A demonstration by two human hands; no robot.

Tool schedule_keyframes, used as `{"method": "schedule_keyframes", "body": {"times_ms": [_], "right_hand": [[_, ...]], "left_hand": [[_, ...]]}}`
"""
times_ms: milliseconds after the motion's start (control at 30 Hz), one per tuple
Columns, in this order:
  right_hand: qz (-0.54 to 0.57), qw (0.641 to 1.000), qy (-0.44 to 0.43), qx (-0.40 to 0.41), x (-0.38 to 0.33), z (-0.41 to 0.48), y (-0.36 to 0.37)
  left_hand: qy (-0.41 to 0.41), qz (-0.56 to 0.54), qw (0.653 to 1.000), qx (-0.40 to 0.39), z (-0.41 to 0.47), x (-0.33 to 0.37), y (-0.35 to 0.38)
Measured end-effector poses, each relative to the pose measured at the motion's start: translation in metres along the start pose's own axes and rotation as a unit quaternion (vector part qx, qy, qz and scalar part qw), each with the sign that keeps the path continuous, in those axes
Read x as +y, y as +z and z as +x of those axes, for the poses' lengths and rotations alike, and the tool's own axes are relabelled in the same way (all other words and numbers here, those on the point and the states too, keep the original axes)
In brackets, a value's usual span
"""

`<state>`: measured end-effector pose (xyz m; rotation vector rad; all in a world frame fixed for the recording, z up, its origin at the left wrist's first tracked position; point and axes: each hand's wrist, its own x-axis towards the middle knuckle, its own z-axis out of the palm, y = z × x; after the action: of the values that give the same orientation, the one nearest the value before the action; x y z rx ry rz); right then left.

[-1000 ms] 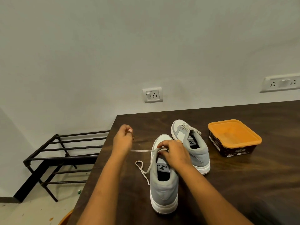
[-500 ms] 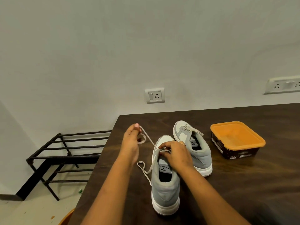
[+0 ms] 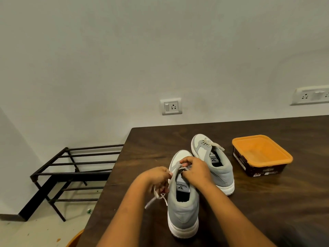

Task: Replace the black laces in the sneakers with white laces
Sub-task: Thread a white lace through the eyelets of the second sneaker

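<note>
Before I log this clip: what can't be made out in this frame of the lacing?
Head view only.
- Eyelets of the near sneaker: covered by the left hand and right hand, both holding the white lace.
- Contents of the box: under its orange lid.
- Print on the box side: too small.
- Orange object at the bottom edge: cut off by the frame and the table.

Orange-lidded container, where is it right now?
In the head view, the orange-lidded container sits on the dark table, right of the far sneaker, apart from it.
</note>
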<state>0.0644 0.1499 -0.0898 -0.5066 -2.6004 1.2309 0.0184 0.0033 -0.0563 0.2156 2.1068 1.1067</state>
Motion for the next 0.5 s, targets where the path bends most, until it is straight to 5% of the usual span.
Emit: {"method": "schedule_keyframes", "body": {"times_ms": [367,500], "right_hand": [[0.025,0.999,0.036,0.014,0.001,-0.002,-0.007],[0.042,0.998,0.04,-0.007,-0.002,-0.001,-0.012]], "left_hand": [[0.077,0.066,0.991,0.091,0.024,-0.002,0.007],[0.143,-0.065,0.978,0.14,0.02,0.008,-0.001]]}}
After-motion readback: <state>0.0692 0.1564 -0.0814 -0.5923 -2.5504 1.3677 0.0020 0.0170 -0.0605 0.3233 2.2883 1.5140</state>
